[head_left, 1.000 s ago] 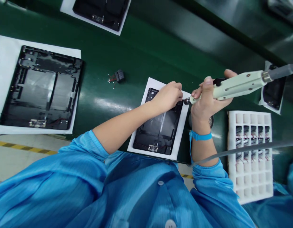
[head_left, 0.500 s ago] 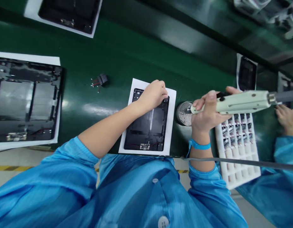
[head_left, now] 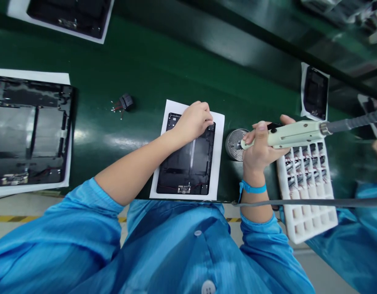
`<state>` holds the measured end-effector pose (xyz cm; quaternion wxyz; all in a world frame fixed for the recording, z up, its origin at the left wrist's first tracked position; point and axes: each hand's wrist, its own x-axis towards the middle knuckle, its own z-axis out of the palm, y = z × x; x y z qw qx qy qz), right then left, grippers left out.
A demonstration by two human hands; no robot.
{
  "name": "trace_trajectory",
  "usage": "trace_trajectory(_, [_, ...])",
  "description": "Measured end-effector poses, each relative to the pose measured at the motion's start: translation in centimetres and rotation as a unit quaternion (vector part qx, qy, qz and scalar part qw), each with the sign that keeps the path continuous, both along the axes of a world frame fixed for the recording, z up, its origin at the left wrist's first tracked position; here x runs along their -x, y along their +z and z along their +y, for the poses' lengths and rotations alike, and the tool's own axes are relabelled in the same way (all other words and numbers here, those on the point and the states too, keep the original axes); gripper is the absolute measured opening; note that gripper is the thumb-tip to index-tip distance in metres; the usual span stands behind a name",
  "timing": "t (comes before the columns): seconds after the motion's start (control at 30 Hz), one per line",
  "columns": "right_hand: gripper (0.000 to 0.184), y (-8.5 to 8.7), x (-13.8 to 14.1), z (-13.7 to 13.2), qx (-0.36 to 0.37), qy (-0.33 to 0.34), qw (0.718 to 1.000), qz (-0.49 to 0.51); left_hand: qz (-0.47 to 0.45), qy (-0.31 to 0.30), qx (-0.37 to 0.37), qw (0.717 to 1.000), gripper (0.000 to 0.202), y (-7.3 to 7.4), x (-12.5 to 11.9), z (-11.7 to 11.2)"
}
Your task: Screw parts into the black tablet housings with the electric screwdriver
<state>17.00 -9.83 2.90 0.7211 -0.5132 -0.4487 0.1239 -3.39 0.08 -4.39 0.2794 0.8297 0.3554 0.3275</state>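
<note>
A small black tablet shell (head_left: 188,165) lies open on a white sheet (head_left: 219,163) on the green belt in front of me. My left hand (head_left: 193,121) rests curled on the shell's far end, fingers pressed down on its top edge. My right hand (head_left: 259,148) is wrapped round a pale green electric screwdriver (head_left: 294,134). The driver's tip points left and sits over a round silver screw dish (head_left: 235,143) beside the sheet. A blue wrist strap (head_left: 251,188) circles my right wrist.
A white foam tray (head_left: 311,212) with small parts in its cells lies right of the dish. A larger black shell (head_left: 26,134) on white paper sits at the left. A loose black connector (head_left: 125,101) lies on the belt. Another person's sleeve (head_left: 364,220) shows at far right.
My right hand carried the screwdriver from the shell's top corner rightward to the silver dish. The left hand stayed on the shell. The view shifted right.
</note>
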Motion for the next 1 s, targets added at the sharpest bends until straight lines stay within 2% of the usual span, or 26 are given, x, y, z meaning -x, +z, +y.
trace_trajectory(0.27, [0.049, 0.1, 0.2, -0.2, 0.007, 0.000, 1.000, -0.006, 0.007, 0.003, -0.003, 1.000, 0.027, -0.1, -0.2, 0.0])
trace_trajectory(0.4, [0.045, 1.8, 0.8, 0.0, -0.009, -0.001, 1.000, -0.013, 0.008, 0.001, -0.010, 1.000, 0.027, -0.2, -0.4, 0.0])
trace_trajectory(0.53, [0.043, 3.0, 2.8, 2.6, -0.038, 0.010, 0.999, -0.012, 0.021, 0.007, -0.020, 1.000, 0.025, -0.2, -0.5, 0.0])
trace_trajectory(0.6, [0.048, 2.3, 3.9, 4.5, -0.033, 0.043, 0.998, -0.016, 0.023, 0.012, -0.025, 0.999, 0.021, -0.1, -0.5, -0.1])
trace_trajectory(0.7, [0.058, -0.1, 4.7, 6.9, 0.015, 0.097, 0.994, -0.039, 0.026, 0.009, -0.022, 0.999, 0.019, 0.1, -0.5, -0.2])
trace_trajectory(0.77, [0.063, -1.5, 4.7, 7.5, 0.052, 0.119, 0.990, -0.059, 0.028, 0.007, -0.018, 0.999, 0.022, 0.3, -0.7, -0.3])
trace_trajectory(0.87, [0.068, -2.3, 4.5, 7.3, 0.094, 0.099, 0.986, -0.098, 0.027, 0.006, -0.009, 1.000, 0.027, 0.3, -0.9, -0.4])
trace_trajectory(1.0, [0.072, -1.9, 4.9, 6.9, 0.117, 0.049, 0.980, -0.151, 0.018, 0.002, -0.002, 1.000, 0.031, 0.2, -1.0, -0.4])
